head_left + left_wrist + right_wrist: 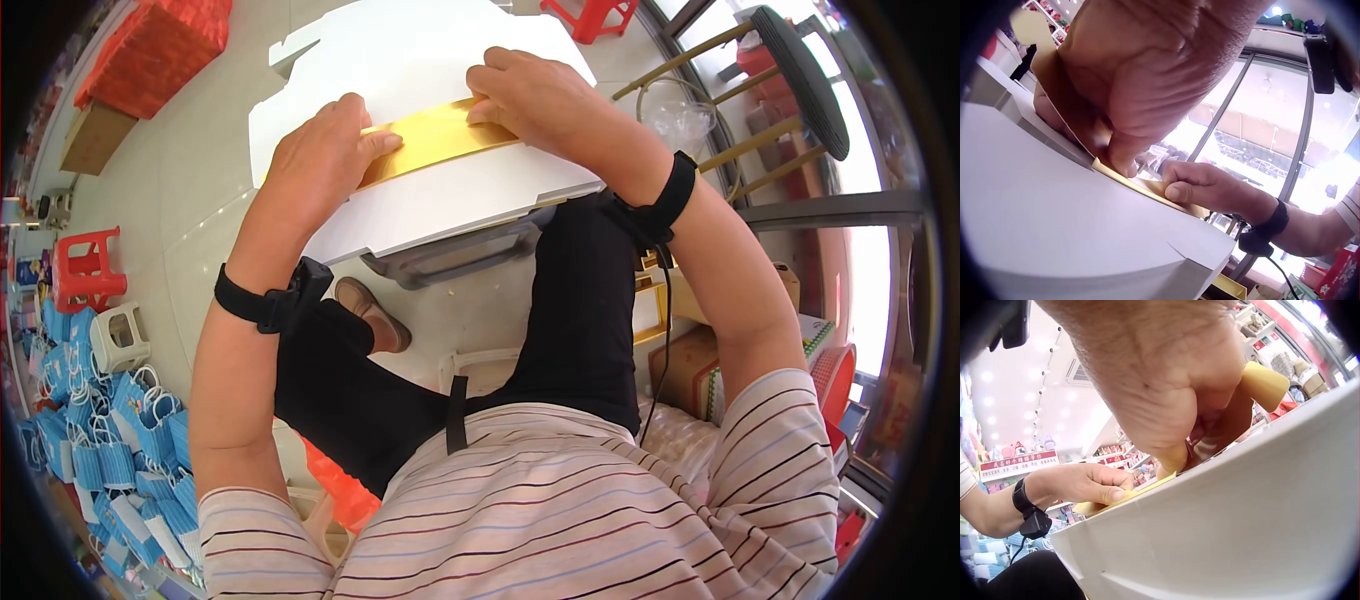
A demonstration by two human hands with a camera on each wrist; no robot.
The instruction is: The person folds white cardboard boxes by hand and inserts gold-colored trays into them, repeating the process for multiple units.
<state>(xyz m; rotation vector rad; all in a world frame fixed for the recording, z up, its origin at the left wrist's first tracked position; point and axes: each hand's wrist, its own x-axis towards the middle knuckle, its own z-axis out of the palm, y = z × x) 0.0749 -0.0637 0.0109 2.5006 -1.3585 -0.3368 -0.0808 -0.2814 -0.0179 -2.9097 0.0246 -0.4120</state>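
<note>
**Two bare hands are pinching a gold strip down across a white card sheet**

The gold strip point(435, 140) is lying slantwise across the middle of the white card sheet point(450, 205), running from near its left edge toward its right edge. The sheet itself is resting on a grey stool point(450, 258) at the person's knees. The left hand point(320, 165) is gripping the strip's left end, thumb flat on top and fingers curled over the far side. The right hand point(535, 95) is pinching the right end the same way, fingers bent close. Done well, it seems, both thumbs should be bearing down evenly along the near edge of the strip. That should stop either end skewing or lifting off the sheet.
</note>
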